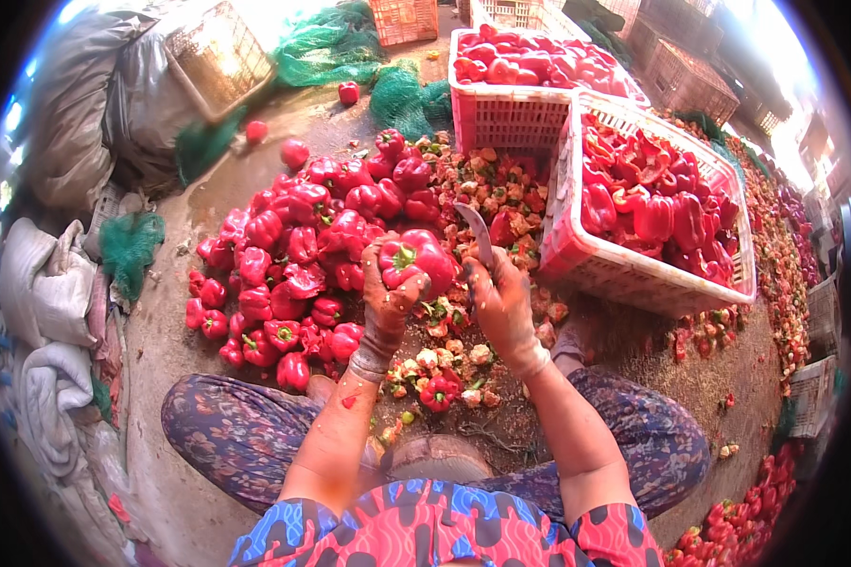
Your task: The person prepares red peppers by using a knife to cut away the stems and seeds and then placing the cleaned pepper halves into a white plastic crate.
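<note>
My left hand [388, 290], in a stained glove, grips a red bell pepper [425, 261] with its green stem facing up. Just to its right, my right hand [500, 301] holds a knife [476, 228] by its handle, the curved blade pointing up and away from me. Blade and pepper are apart. A heap of whole red peppers [276, 266] lies on the ground at the left. Cut-out cores with seeds and stems [482, 177] are strewn beyond my hands and between my legs.
At the right, a crate [638, 273] holds opened red peppers; another full crate [510, 92] stands behind it. Green netting [408, 103] and large sacks [78, 106] lie at the back and left. More peppers [741, 517] and core waste [773, 283] lie far right.
</note>
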